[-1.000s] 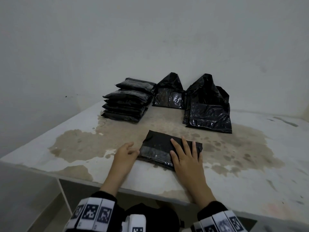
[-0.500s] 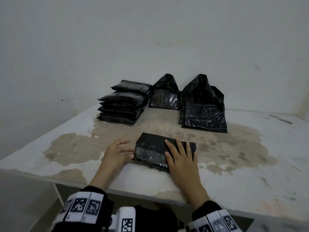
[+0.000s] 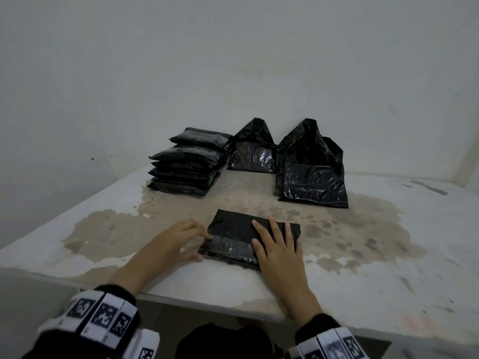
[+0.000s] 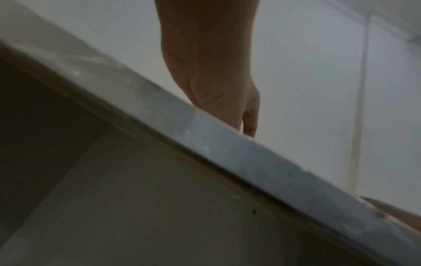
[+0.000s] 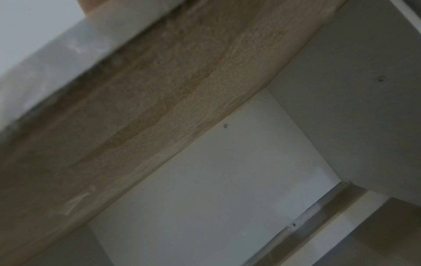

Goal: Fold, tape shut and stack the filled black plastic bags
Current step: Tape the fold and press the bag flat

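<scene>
Flat on the folded black bag (image 3: pixel 241 235), the right hand (image 3: pixel 278 248) presses down with its fingers straight and spread, covering the bag's right part. Left hand (image 3: pixel 173 243) at the bag's left end, fingers bent, fingertips touching the left end of a strip of clear tape (image 3: pixel 228 244) that runs across the bag's near half; whether it pinches the tape or only presses it cannot be told. Folded bag lying near the front edge of the white table (image 3: pixel 388 268), on a brown worn patch of its top. Stack of folded black bags (image 3: pixel 186 165) at the far left of the table, near the wall, the top one sitting crooked. Two unfolded black bags, one in the far middle (image 3: pixel 252 151) and one to its right (image 3: pixel 312 172), each with its mouth standing up in a peak. Left wrist view: only the heel of the left hand (image 4: pixel 216 86) above the table's front edge (image 4: pixel 227 149), fingers hidden. Right wrist view: underside of the table (image 5: pixel 136 117) alone, blurred.
</scene>
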